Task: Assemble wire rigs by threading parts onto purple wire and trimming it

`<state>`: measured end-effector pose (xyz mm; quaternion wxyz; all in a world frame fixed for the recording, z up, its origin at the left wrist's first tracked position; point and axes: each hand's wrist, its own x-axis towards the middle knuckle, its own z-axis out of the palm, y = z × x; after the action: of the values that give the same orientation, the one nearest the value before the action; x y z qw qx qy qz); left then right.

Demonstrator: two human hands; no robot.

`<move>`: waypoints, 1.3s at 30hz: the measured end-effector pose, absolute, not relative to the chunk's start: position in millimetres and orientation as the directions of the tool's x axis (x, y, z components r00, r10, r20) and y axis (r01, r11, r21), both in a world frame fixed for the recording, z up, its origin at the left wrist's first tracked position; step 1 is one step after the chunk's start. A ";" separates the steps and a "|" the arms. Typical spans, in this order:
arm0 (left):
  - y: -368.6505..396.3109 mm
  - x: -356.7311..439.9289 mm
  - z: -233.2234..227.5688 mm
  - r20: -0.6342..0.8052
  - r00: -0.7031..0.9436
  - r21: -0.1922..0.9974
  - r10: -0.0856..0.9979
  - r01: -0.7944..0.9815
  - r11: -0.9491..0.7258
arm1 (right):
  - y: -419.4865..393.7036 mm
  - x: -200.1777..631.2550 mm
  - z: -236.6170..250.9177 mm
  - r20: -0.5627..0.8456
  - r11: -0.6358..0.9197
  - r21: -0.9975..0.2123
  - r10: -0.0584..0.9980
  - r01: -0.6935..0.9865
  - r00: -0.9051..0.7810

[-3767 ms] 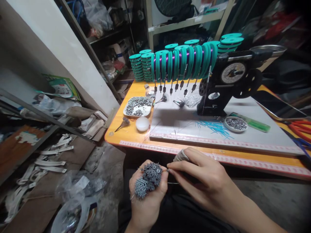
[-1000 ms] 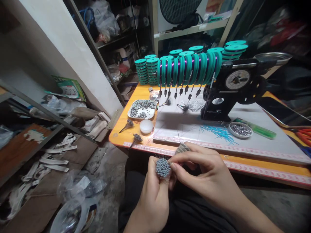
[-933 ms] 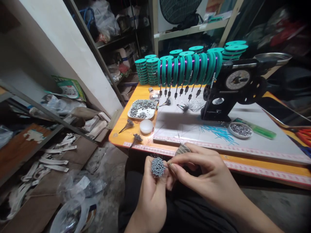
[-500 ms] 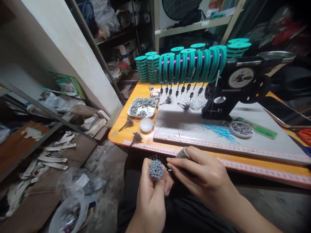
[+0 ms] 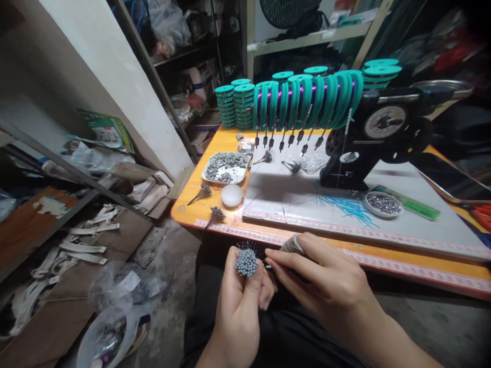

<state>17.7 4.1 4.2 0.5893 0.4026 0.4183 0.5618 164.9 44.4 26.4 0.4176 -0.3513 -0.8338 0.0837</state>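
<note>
Below the table's front edge, my left hand (image 5: 240, 312) is closed round a bundle of thin stems with grey round tips (image 5: 246, 262); the tips face me and darker wispy ends stick out behind them. Close to its right, my right hand (image 5: 326, 276) has thumb and forefinger pinched together, with a small pale tip showing at the fingertips; what it belongs to I cannot make out. A grey wrap (image 5: 292, 244) covers one finger of this hand. Two similar dark bundles, one nearer (image 5: 215, 214) and one farther (image 5: 200, 194), lie at the table's left corner.
On the orange table (image 5: 187, 212) are a tray of grey pieces (image 5: 245, 178), a white cup (image 5: 231, 196), a dish of metal pieces (image 5: 383, 204) and blue strips (image 5: 347, 210). A black machine (image 5: 345, 158) stands behind, beside a row of teal spools (image 5: 307, 105). A clear tub (image 5: 86, 340) sits on the floor.
The view has shifted slightly, so the table things sit a little farther right. My hands keep almost the same pose, and the bundle in my left hand has tilted a little.
</note>
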 end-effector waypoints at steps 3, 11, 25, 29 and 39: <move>4.7 18.0 4.3 -0.049 0.024 0.932 0.998 -0.359 0.055 | 44.3 165.0 27.3 0.639 0.741 -0.432 0.654 0.514 -0.405; 4.6 17.0 3.0 -0.039 0.032 0.932 0.999 -0.360 0.048 | 43.8 164.7 27.1 0.639 0.736 -0.407 0.652 0.541 -0.408; 8.8 13.9 2.2 -0.040 0.057 0.897 0.998 -0.437 0.061 | 44.4 171.9 32.3 0.606 0.726 -0.511 0.684 0.460 -0.407; 8.8 14.8 4.2 -0.052 0.102 0.874 0.993 -0.477 0.095 | 46.8 174.1 32.1 0.567 0.717 -0.579 0.697 0.389 -0.439; 7.6 21.0 11.0 -0.109 0.120 0.867 0.987 -0.474 0.154 | 47.6 175.3 35.6 0.541 0.685 -0.637 0.723 0.352 -0.429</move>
<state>21.0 7.6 11.0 0.6634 0.3465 0.3698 0.5505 175.3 47.6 35.6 0.4208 -0.3295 -0.8158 0.2207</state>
